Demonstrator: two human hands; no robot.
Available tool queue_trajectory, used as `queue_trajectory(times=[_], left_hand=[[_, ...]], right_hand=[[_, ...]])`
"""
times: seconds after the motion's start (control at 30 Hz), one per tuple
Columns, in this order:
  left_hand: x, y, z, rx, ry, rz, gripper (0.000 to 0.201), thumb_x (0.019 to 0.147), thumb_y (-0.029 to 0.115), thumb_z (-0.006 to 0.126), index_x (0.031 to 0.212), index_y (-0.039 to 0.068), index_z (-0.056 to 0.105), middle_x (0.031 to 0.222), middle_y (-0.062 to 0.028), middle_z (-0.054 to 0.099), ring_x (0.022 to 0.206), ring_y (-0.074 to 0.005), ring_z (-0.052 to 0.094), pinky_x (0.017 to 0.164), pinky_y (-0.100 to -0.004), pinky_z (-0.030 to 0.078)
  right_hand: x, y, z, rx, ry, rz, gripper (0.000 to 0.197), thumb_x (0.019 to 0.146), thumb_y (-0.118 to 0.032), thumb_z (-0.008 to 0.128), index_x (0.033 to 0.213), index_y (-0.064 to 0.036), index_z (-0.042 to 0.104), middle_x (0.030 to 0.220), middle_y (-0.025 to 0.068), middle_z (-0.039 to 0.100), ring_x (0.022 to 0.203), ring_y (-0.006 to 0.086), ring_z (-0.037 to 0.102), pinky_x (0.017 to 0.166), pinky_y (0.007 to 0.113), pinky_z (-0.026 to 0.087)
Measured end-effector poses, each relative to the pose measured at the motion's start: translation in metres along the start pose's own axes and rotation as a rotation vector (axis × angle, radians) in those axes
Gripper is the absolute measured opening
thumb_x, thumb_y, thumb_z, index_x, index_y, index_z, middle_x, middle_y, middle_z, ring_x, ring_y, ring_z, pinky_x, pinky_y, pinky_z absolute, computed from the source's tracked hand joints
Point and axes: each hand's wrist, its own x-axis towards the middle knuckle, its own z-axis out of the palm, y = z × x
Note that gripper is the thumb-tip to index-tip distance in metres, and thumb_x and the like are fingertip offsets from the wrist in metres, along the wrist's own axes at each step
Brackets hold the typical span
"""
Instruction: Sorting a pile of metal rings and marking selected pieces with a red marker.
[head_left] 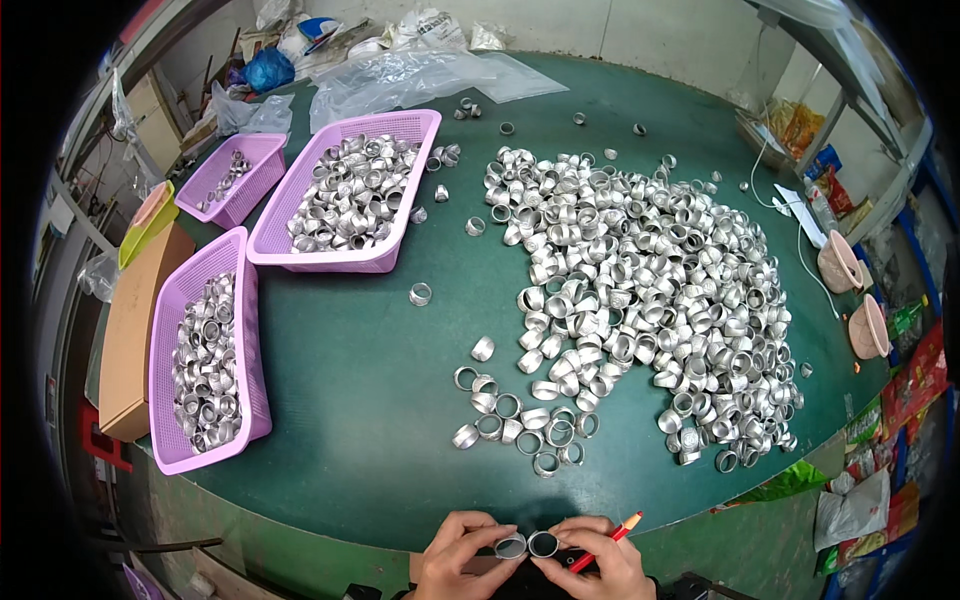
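Observation:
At the table's near edge, my left hand [462, 555] pinches a silver metal ring [511, 546] between thumb and fingers. Close beside it, my right hand [598, 562] grips a second metal ring [543, 544], its opening facing up toward me. A red pencil [608, 541] is also tucked in my right hand, its tip pointing up to the right. The two rings sit side by side; I cannot tell whether they touch. Beyond my hands lies a small loose group of rings [530, 440], next to a large heap of rings [650, 270] on the table's right.
Purple baskets with rings in them stand at left: a near one [262, 400], a larger one [330, 262] and a small one [262, 150]. A cardboard box [135, 340] is behind them. Plastic sheeting [400, 85] covers the green table's [350, 400] far edge. Pink containers [868, 330] sit at right.

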Motion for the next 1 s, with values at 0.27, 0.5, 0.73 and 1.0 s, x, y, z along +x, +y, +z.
queue_trajectory(times=[0.27,0.5,0.73,1.0], left_hand=[[0.001,-0.008,0.001,-1.046,-0.214,-0.423,0.035,0.072,0.004,0.059,0.105,0.003,0.048,0.092,-0.0086,0.052,0.077,-0.0178,0.054,0.058,-0.0234,0.045],[-0.003,-0.036,-0.005,-1.469,-0.308,-0.731,0.014,0.076,0.001,0.058,0.089,-0.004,0.054,0.081,-0.0121,0.054,0.065,-0.0128,0.053,0.052,-0.0189,0.042],[0.07,-0.029,-0.028,0.292,0.142,-0.116,0.019,0.068,0.012,0.066,0.084,0.001,0.06,0.057,-0.0056,0.049,0.048,-0.0125,0.046,0.046,-0.023,0.039],[0.066,-0.027,-0.03,0.484,-0.154,0.136,0.007,0.07,0.012,0.063,0.074,0.006,0.061,0.065,-0.0044,0.051,0.053,-0.0211,0.053,0.047,-0.03,0.044]], right_hand=[[-0.001,-0.002,-0.002,0.058,-0.013,-0.029,0.039,0.061,0.0,0.071,0.093,-0.0026,0.048,0.082,0.0137,0.058,0.071,0.0252,0.058,0.06,0.031,0.047],[0.022,0.03,0.001,-0.155,0.069,0.079,0.025,0.066,0.0,0.066,0.078,-0.0038,0.044,0.078,0.0096,0.061,0.07,0.0202,0.055,0.067,0.031,0.043],[0.026,0.049,0.006,-0.307,-0.022,0.061,0.017,0.065,0.002,0.063,0.076,-0.0049,0.052,0.077,0.0036,0.061,0.073,0.0225,0.052,0.072,0.032,0.038],[0.016,0.033,-0.005,-0.21,-0.003,0.135,0.017,0.064,-0.001,0.065,0.076,-0.0048,0.054,0.078,0.0023,0.061,0.075,0.0221,0.052,0.073,0.032,0.039]])
